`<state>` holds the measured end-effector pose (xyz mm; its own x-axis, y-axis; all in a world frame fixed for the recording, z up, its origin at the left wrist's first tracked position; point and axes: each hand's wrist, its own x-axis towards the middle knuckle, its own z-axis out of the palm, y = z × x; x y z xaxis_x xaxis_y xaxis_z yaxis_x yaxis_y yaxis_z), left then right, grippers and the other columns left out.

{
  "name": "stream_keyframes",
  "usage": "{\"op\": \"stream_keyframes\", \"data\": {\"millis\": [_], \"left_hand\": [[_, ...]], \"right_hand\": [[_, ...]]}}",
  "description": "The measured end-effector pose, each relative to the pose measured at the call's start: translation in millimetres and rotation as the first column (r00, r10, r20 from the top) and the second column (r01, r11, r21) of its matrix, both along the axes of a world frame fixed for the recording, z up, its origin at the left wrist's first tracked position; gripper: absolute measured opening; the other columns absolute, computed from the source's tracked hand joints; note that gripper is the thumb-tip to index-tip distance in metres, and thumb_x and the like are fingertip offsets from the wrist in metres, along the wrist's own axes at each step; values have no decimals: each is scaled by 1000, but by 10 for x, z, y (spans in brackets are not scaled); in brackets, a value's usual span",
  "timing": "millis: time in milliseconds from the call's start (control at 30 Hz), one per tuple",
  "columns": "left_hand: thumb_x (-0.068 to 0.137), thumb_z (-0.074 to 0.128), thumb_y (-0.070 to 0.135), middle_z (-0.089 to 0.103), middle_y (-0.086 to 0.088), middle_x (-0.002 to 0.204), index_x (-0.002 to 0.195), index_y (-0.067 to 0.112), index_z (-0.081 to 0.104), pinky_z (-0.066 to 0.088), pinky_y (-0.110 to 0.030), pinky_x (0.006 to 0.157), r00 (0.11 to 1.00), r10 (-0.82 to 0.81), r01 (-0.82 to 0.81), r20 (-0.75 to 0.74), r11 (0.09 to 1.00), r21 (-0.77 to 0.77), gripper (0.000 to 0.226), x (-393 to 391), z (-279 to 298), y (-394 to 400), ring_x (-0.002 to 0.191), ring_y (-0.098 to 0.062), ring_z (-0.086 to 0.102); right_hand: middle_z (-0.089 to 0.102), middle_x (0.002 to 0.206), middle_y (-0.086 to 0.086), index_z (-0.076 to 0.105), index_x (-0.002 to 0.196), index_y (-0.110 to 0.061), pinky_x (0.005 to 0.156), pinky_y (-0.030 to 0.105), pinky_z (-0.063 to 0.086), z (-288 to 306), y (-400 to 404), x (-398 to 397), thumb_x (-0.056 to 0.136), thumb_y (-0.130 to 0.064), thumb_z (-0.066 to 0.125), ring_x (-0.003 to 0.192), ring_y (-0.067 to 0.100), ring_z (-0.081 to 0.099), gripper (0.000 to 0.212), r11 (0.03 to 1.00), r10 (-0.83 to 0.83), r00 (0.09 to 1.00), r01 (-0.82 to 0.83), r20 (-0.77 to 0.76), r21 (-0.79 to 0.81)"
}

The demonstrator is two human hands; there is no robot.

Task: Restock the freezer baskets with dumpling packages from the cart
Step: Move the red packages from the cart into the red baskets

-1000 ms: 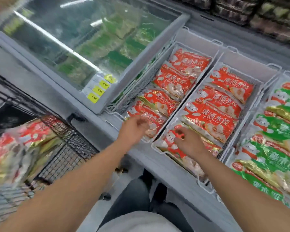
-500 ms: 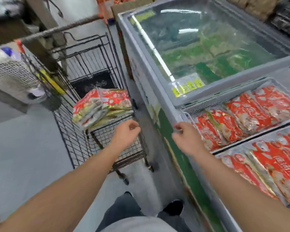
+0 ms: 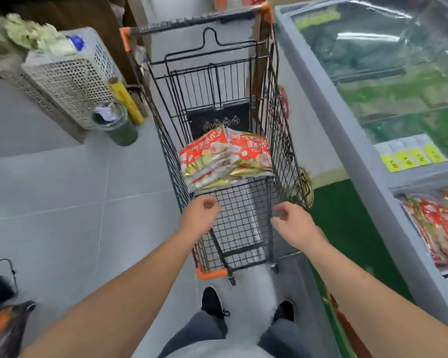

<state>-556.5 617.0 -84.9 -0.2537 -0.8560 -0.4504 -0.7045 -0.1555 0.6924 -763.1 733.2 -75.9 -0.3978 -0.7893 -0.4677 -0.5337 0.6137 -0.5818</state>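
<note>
Both my hands hang empty over the cart (image 3: 243, 228) — left hand (image 3: 201, 215) and right hand (image 3: 294, 226) loosely curled. The packs (image 3: 225, 158) lie stacked mid-cart, beyond reach. I'd lean in, grip the top pack by both edges — freezer (image 3: 373, 156) to the right.

Black wire shopping cart (image 3: 243, 228) open at the top, its near half bare mesh, stack of red dumpling packages (image 3: 225, 161) filling its far half, wire sides walling left and right, grey chest freezer (image 3: 352, 140) close along the cart's right, bare grey floor tiles (image 3: 62, 202) to the cart's left
</note>
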Motion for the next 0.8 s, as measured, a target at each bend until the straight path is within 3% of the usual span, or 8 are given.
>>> {"op": "stream_keyframes", "data": {"millis": [67, 300, 433, 567, 633, 767, 800], "left_hand": [[93, 62, 28, 66, 3, 121, 120, 19, 66, 46, -33, 101, 1000, 10, -10, 7, 1000, 10, 29, 80, -46, -170, 114, -16, 59], [92, 62, 28, 65, 1, 122, 124, 17, 65, 46, -34, 101, 997, 71, -71, 7, 995, 73, 34, -11, -181, -627, 113, -17, 59], [92, 62, 30, 61, 2, 129, 133, 18, 58, 48, -28, 89, 990, 137, -140, 41, 988, 70, 43, -182, -241, -908, 105, -17, 61], [93, 60, 30, 57, 3, 129, 143, 20, 48, 56, -37, 83, 980, 191, -194, 59, 979, 67, 53, -377, -331, -1229, 92, -24, 68], [92, 59, 34, 60, -2, 132, 144, 20, 46, 55, -40, 85, 981, 175, -181, 88, 981, 68, 55, -453, -407, -1376, 102, -30, 67], [93, 59, 35, 62, -5, 129, 144, 19, 47, 49, -28, 66, 982, 145, -152, 121, 987, 53, 54, -574, -617, -1665, 93, -21, 65], [94, 59, 33, 60, -5, 130, 144, 19, 46, 50, -29, 70, 982, 148, -156, 116, 986, 58, 54, -593, -668, -1748, 96, -22, 65]], "right_hand": [[62, 127, 3, 60, 126, -14, 96, 30, 44, -39, -147, 84, 92, -24, 61, 114, 21, 58, 35, 1000, 11, 1000, -11, 2, 22], [59, 133, 3, 58, 131, -15, 103, 31, 42, -207, -629, 26, 94, -25, 58, 121, 21, 56, 39, 996, 44, 998, -47, 36, 78], [59, 133, 4, 57, 132, -14, 103, 31, 41, -339, -1043, -150, 94, -26, 57, 121, 22, 55, 40, 990, 102, 994, -105, 41, 90], [58, 135, 3, 57, 132, -12, 102, 29, 39, -493, -1588, -367, 95, -24, 57, 123, 21, 54, 39, 981, 158, 985, -164, 64, 104], [59, 135, 3, 57, 132, -12, 102, 29, 39, -546, -1815, -440, 95, -24, 56, 124, 20, 54, 38, 979, 161, 984, -169, 80, 112], [58, 137, 5, 53, 136, -10, 101, 31, 40, -697, -2198, -521, 95, -23, 57, 124, 23, 53, 43, 975, 177, 980, -187, 88, 120], [58, 136, 5, 53, 136, -9, 96, 30, 41, -758, -2302, -526, 95, -23, 57, 121, 22, 54, 44, 974, 176, 980, -186, 93, 125]]}}
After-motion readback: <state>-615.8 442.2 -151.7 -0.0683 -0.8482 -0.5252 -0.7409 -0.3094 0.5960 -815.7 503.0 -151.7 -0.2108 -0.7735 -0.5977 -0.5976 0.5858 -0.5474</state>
